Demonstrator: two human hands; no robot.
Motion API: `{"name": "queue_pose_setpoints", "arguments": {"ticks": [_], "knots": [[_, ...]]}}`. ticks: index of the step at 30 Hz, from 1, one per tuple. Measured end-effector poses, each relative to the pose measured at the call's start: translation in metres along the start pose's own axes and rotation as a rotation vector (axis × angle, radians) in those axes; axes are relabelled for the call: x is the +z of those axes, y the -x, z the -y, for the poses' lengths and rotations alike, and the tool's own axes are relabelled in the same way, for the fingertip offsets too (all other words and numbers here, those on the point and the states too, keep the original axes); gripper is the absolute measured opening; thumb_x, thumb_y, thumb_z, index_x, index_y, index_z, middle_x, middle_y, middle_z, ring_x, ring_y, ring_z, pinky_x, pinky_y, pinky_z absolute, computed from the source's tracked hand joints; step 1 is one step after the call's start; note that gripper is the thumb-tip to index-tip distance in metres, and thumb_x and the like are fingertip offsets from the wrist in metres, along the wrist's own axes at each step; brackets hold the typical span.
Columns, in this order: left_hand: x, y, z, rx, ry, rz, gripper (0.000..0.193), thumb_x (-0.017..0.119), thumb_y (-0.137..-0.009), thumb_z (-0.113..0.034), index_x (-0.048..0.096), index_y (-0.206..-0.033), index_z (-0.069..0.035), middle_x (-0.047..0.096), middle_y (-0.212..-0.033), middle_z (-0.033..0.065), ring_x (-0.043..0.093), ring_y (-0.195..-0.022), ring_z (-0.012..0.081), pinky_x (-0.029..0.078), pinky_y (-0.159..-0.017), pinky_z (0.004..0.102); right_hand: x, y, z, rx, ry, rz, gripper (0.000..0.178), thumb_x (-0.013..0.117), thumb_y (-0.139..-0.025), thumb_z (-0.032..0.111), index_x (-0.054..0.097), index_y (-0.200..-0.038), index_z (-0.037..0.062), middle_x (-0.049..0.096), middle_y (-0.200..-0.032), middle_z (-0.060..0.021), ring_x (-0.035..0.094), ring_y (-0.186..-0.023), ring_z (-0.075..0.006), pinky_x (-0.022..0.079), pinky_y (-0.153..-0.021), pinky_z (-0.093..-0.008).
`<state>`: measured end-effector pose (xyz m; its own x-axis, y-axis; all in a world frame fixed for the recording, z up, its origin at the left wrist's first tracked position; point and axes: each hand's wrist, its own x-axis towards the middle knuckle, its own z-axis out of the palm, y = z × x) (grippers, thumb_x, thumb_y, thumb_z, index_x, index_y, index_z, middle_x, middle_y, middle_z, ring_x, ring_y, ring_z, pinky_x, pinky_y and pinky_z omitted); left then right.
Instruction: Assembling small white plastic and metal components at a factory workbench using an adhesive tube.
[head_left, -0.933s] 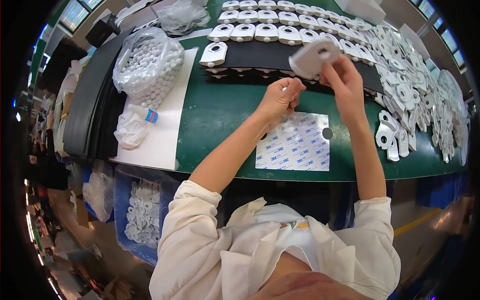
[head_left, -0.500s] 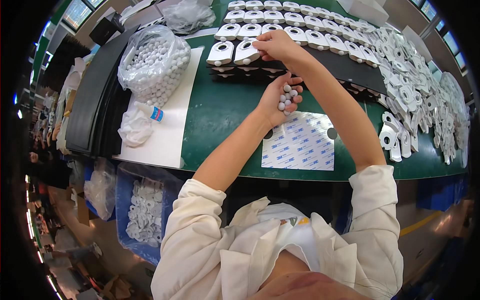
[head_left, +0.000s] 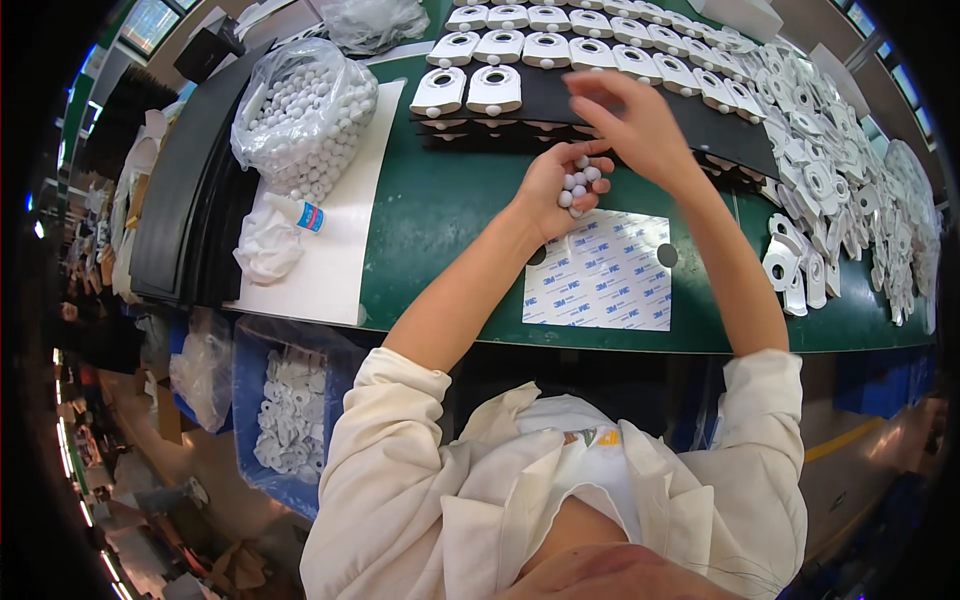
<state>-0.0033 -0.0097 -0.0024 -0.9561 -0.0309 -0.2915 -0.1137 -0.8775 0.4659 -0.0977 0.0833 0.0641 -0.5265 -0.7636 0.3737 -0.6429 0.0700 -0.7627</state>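
Note:
My left hand (head_left: 548,200) is cupped palm up above the green table, holding several small white balls (head_left: 578,184) in its palm. Just above and to the right, my right hand (head_left: 640,128) hovers with curved fingers apart; it is slightly blurred, and nothing shows in it. Beyond both hands, white plastic pieces with round holes (head_left: 494,91) stand in rows on a stack of black boards (head_left: 735,138). Many of these pieces have a white ball at the near edge; the two leftmost in the front row are partly apart from the others.
At the left, a clear bag of white balls (head_left: 345,125) stands by a small bottle (head_left: 311,217) and crumpled white tissue (head_left: 268,245). A printed sheet (head_left: 610,285) lies near the table edge. Loose white pieces (head_left: 815,200) pile up at right; a blue bin (head_left: 245,420) sits below left.
My right hand has drawn back from the front-row white piece, moving right and nearer, and its fingers have spread. My left hand stays almost in place with the balls.

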Motion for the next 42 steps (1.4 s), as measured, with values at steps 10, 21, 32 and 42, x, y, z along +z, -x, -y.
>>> {"name": "queue_pose_setpoints", "arguments": {"ticks": [10,21,32,42], "knots": [[0.004,0.003,0.005,0.061,-0.157,-0.004,0.031,0.059,-0.086,-0.033,0.046,-0.093,-0.006,0.048,-0.068,0.0027,0.043,-0.051,0.0082,0.027,-0.035,0.0172,-0.119,0.178,-0.022,0.136,0.835,-0.306,0.023,0.058,-0.082,0.005,0.059,-0.104,0.0021,0.058,-0.105,-0.0131,0.053,-0.099,-0.0302,0.040,-0.088,-0.0342],[0.008,0.006,0.003,0.170,-0.217,0.097,0.035,0.058,-0.087,-0.023,0.050,-0.115,-0.004,0.047,-0.076,0.0008,0.041,-0.057,0.0060,0.028,-0.037,0.0166,-0.077,0.206,-0.011,0.119,0.818,-0.187,0.020,0.061,-0.076,0.004,0.060,-0.096,-0.0007,0.059,-0.097,-0.0130,0.052,-0.095,-0.0310,0.040,-0.084,-0.0366],[0.015,0.006,0.007,0.168,-0.262,0.017,0.028,0.067,-0.080,-0.016,0.052,-0.102,-0.006,0.054,-0.091,0.0067,0.045,-0.061,0.0072,0.028,-0.036,0.0154,-0.161,0.191,-0.026,0.192,1.038,-0.033,0.049,0.047,-0.067,-0.015,0.056,-0.110,0.0062,0.054,-0.117,-0.0102,0.048,-0.107,-0.0302,0.039,-0.092,-0.0383],[0.013,0.004,0.008,0.130,-0.289,0.119,0.034,0.064,-0.083,-0.018,0.056,-0.112,-0.003,0.056,-0.097,0.0080,0.045,-0.061,0.0062,0.030,-0.038,0.0150,-0.175,0.197,-0.048,0.223,1.028,0.186,0.045,0.059,-0.067,-0.009,0.059,-0.108,0.0083,0.051,-0.124,-0.0075,0.048,-0.104,-0.0313,0.040,-0.090,-0.0383]]}}
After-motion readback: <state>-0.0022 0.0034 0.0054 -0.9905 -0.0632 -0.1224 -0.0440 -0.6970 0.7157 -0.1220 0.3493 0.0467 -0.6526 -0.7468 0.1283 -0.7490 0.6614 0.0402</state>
